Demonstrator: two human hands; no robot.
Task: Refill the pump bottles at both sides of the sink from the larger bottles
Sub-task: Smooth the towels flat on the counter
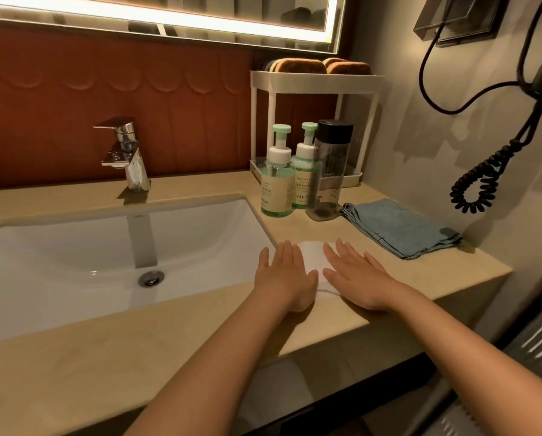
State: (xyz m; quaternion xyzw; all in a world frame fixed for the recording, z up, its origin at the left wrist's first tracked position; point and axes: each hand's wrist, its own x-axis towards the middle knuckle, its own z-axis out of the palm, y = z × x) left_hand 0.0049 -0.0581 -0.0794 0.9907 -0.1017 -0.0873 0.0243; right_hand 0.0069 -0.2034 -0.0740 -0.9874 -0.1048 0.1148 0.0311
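Two green pump bottles stand on the counter right of the sink point(74, 247): the nearer pump bottle point(277, 180) and a second pump bottle point(305, 177) behind it. Beside them is a taller clear bottle with a black cap point(329, 171). My left hand point(283, 275) and my right hand point(354, 275) lie flat, palms down, fingers spread, on a white cloth point(313, 259) at the counter's front, well short of the bottles. Neither hand holds anything.
A chrome faucet point(128, 155) rises behind the basin. A white two-tier rack point(313, 80) with brown sponges stands in the back corner. A folded blue towel point(401, 228) lies at the right. A hair dryer's coiled black cord point(480, 180) hangs on the right wall.
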